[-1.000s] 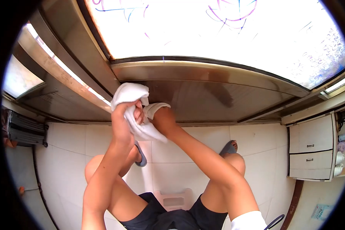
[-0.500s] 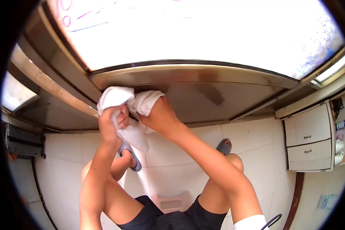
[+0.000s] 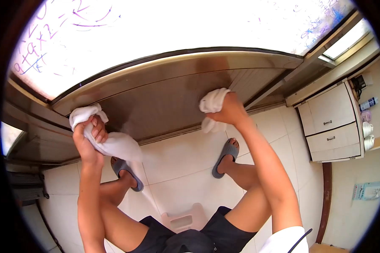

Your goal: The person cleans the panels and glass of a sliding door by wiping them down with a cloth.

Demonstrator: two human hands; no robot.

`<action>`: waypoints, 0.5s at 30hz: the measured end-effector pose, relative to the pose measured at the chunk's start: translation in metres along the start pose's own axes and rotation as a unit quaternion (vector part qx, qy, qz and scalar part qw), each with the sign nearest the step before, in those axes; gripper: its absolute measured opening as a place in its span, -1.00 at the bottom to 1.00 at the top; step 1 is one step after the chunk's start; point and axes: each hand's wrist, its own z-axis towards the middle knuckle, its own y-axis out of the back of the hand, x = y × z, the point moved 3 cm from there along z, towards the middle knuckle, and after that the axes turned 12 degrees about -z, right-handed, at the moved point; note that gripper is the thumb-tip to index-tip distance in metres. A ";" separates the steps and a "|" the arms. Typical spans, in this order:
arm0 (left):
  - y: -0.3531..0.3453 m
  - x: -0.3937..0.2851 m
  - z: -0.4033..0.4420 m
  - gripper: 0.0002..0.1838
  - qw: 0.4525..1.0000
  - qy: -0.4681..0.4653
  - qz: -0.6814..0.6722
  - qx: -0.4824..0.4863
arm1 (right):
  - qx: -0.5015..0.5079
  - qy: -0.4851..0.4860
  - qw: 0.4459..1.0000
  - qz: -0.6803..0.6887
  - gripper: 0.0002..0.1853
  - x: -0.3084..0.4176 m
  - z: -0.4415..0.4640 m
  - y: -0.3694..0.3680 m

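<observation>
At the left end of the brown lower door panel [image 3: 156, 105], my left hand [image 3: 93, 131] is closed around a white cloth [image 3: 118, 145], whose loose end hangs down to the right. My right hand [image 3: 229, 110] grips a second white cloth [image 3: 214, 100] against the right part of the same panel, with a flap dangling below it. The two hands are well apart. Above them runs a metal rail [image 3: 177, 65] under a bright pane [image 3: 177, 25] with pen marks on it.
A pink stool [image 3: 183, 219] is between my legs on the tiled floor [image 3: 173, 160]. My slippered feet are near the panel's base. A white drawer cabinet [image 3: 331, 122] stands at the right, a dark case [image 3: 25, 185] at the left.
My right hand has moved right along the panel with its cloth, away from my left hand. My left hand has shifted left and still holds its cloth. The view has turned.
</observation>
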 end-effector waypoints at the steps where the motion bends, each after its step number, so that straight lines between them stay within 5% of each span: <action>1: -0.001 0.001 0.000 -0.78 1.000 -0.003 -0.003 0.001 | -0.013 -0.020 1.000 -0.009 -0.60 -0.015 -0.007 0.001; 14: -0.003 0.003 0.002 -0.78 1.000 0.011 -0.006 0.017 | -0.053 -0.340 0.936 -0.068 -0.66 -0.121 -0.054 0.031; 15: -0.002 0.003 0.003 -0.78 1.000 0.011 -0.003 0.024 | -0.044 -0.303 0.950 -0.060 -0.70 -0.112 -0.052 0.033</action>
